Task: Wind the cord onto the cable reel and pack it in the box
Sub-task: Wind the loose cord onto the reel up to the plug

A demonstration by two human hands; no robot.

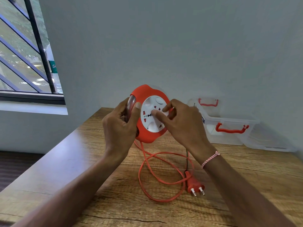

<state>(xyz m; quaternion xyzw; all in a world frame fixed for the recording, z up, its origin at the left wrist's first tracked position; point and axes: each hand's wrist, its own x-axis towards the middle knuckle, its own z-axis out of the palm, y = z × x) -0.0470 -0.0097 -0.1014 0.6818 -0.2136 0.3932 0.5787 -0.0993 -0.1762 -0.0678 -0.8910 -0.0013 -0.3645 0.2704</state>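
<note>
— What sits closest to you?

— My two bare forearms, reaching forward over the wooden table (68, 154), its grain brown and streaked. A pink-and-white braided thread (210, 159) circles my right wrist.

— And your hands?

— My left hand (120, 126) is upright, fingers curled tight around the left edge of the cable reel (147, 95), thumb pressed along its front rim. I hold the reel lifted off the table, face turned toward me. My right hand (183, 123) comes in from the right: thumb laid flat on the white centre disc (151, 112), the other fingers bent over the disc's right side. Something thin and orange shows between those fingers; whether I pinch it, I cannot tell.

— Describe the reel.

— One reel, a rounded orange plastic shell with a lumpy outline, and a round white face with red-shuttered socket holes and one oval white button near the top.

— The cord?

— One orange cord (147, 182), thin and smooth, drops from the reel's underside and lies in loose overlapping loops on the table. It ends in one orange plug (194, 184) with two metal pins, lying flat near my right forearm.

— And the box?

— One clear plastic box (229, 128) stands at the table's far right against the wall, with two red handles (232, 129). A clear lid (268, 141) lies just beside it.
</note>
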